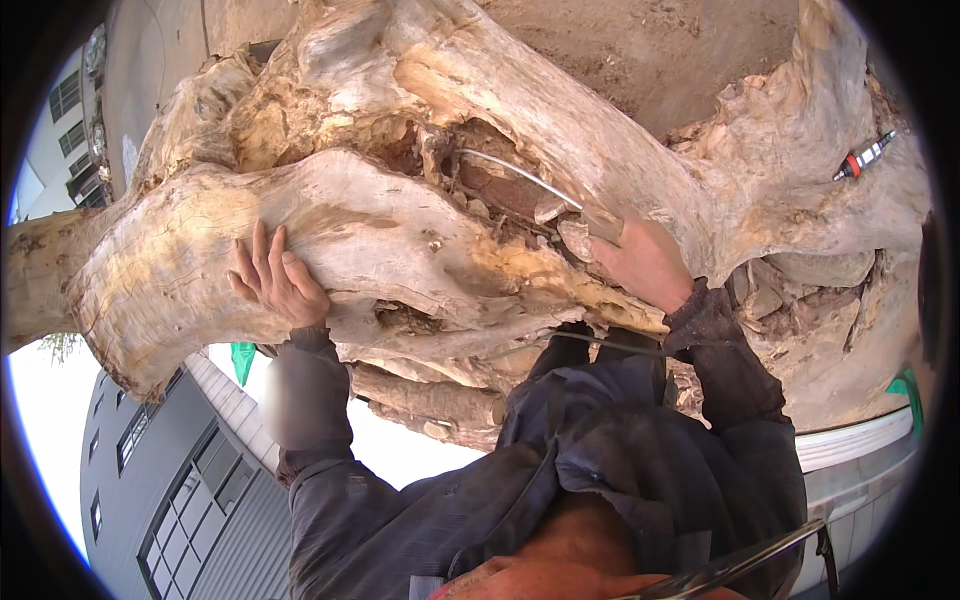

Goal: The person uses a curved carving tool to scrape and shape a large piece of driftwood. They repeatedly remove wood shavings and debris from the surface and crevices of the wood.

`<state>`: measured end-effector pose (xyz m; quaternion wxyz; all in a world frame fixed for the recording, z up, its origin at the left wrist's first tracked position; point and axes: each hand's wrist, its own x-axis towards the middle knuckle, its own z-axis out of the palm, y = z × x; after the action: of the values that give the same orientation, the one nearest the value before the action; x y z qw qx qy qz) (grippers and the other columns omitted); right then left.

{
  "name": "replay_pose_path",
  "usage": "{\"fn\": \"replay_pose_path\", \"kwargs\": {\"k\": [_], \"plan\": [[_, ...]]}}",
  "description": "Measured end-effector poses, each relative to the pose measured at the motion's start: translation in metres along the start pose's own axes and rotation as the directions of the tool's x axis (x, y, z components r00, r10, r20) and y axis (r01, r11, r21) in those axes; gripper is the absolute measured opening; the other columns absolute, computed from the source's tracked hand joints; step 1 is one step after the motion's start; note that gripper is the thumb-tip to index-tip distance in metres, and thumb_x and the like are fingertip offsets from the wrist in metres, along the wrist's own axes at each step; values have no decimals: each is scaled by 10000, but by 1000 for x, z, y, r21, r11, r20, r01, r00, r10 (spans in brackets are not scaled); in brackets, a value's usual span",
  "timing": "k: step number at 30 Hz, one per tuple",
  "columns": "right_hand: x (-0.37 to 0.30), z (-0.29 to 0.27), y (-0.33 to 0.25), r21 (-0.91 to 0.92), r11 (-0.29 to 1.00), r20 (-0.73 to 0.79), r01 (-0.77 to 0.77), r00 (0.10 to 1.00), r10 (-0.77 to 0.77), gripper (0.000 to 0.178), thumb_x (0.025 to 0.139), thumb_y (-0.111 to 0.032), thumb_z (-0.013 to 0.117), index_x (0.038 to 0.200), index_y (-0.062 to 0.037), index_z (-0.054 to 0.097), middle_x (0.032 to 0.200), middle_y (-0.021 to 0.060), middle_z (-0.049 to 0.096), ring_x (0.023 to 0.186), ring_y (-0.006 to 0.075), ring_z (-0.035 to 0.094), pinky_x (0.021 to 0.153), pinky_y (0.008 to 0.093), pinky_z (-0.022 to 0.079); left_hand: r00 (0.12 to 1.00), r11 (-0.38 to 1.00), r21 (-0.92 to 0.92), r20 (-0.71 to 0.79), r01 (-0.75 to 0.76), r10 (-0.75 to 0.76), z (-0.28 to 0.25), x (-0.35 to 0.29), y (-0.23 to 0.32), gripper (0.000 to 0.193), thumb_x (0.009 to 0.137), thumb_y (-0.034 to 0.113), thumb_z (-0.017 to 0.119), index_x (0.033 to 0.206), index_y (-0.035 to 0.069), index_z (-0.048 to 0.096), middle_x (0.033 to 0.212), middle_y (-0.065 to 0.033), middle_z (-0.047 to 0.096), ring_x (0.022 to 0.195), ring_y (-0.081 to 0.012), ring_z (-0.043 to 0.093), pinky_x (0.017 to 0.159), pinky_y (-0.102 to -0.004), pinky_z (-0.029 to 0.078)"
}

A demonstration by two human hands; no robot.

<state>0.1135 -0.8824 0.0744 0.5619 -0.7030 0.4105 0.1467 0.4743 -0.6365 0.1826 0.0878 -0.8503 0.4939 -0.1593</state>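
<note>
A big pale tree trunk [370,230] with twisted limbs and hollows stretches across in front of me. My left hand [278,278] rests on its smooth near limb, fingers stretched out, holding nothing. My right hand [645,265] is closed around the light brown handle of a tool with a long, curved metal rod [525,178]. The rod reaches leftward into the central hollow, its end beside a dark knob of wood [435,152]. Loose chips and crumbly brown wood line the hollow. Exactly what shape the rod's tip has, I cannot make out.
A red, black and silver hand tool [865,157] lies on the trunk's right part. Stones [820,268] sit in a gap at right. A thin rod or cord [630,346] passes by my waist. Grey buildings [190,480] stand at lower left; dirt ground [640,50] lies beyond.
</note>
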Motion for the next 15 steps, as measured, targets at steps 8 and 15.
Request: {"fn": "replay_pose_path", "kwargs": {"k": [8, 15], "plan": [[6, 26, 13, -73, 997, 135, -1, 991, 11, 474, 866, -368, 706, 865, 100, 632, 815, 321, 659, 809, 477, 663, 731, 512, 511, 1000, 1000, 2, 19, 12, -12, -5, -4, 0, 429, 1037, 265, 358, 1283, 134, 685, 1475, -43, 566, 1484, -293, 334, 1218, -479, 29], [8, 30, 21, -77, 996, 55, 36, 998, -31, 467, 862, -376, 703, 873, 89, 664, 813, 314, 666, 800, 463, 677, 705, 523, 518, 1000, 1000, 12, 1, 6, -6, 2, -3, -6, 433, 1038, 257, 355, 1287, 142, 690, 1475, -26, 568, 1484, -267, 339, 1217, -469, 27]]}}
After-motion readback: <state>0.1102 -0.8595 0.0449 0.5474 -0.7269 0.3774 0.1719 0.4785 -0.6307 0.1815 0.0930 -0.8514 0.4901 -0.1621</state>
